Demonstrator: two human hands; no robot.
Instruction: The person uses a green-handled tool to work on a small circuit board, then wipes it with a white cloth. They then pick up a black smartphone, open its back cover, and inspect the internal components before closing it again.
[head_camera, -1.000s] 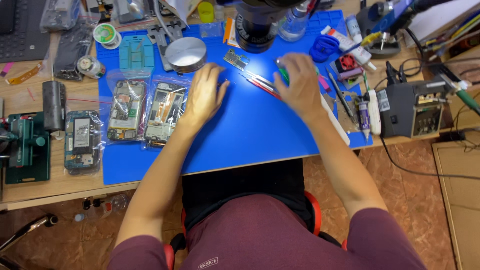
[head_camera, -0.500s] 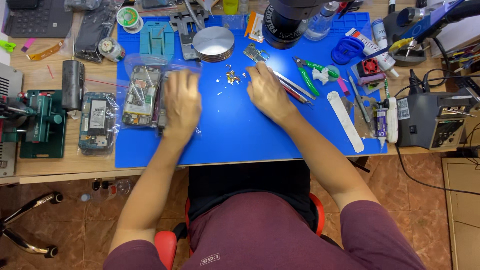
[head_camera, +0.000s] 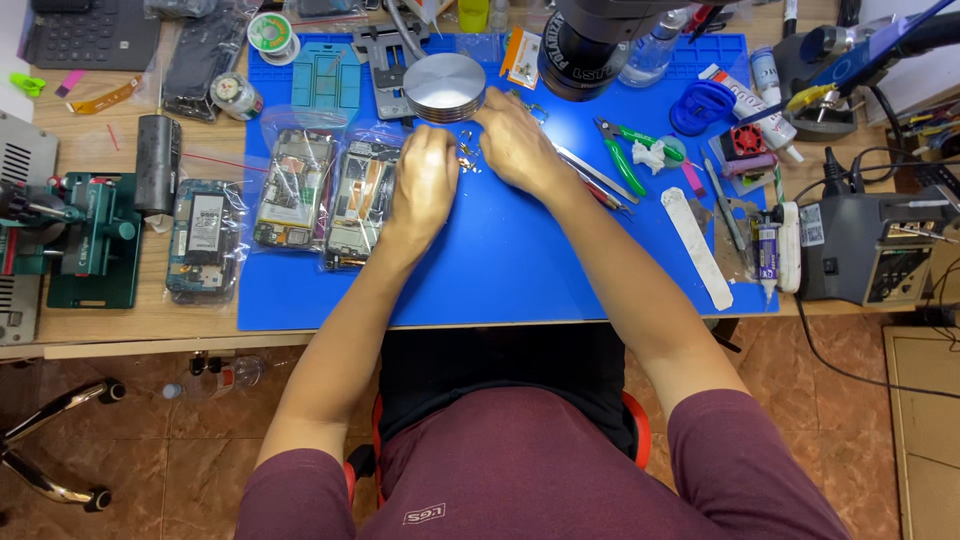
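Note:
My left hand (head_camera: 425, 180) and my right hand (head_camera: 512, 142) rest close together on the blue work mat (head_camera: 500, 270), just below a round metal disc (head_camera: 444, 87). Between the two hands lies a small cluster of tiny metal parts (head_camera: 468, 152); the fingertips of both hands touch or hover at them. Whether either hand pinches a part is hidden by the fingers. Left of my left hand lie two opened phones in clear bags (head_camera: 325, 195).
A microscope head (head_camera: 590, 45) hangs over the mat's top. Green-handled pliers (head_camera: 625, 150), tweezers (head_camera: 590, 175) and a white spudger (head_camera: 700, 245) lie to the right. A soldering station (head_camera: 875, 250) stands far right, a green clamp fixture (head_camera: 90, 240) far left.
Both hands have moved together toward the small parts below the disc. The right hand came left from the pliers; the left hand came right off the bagged phones.

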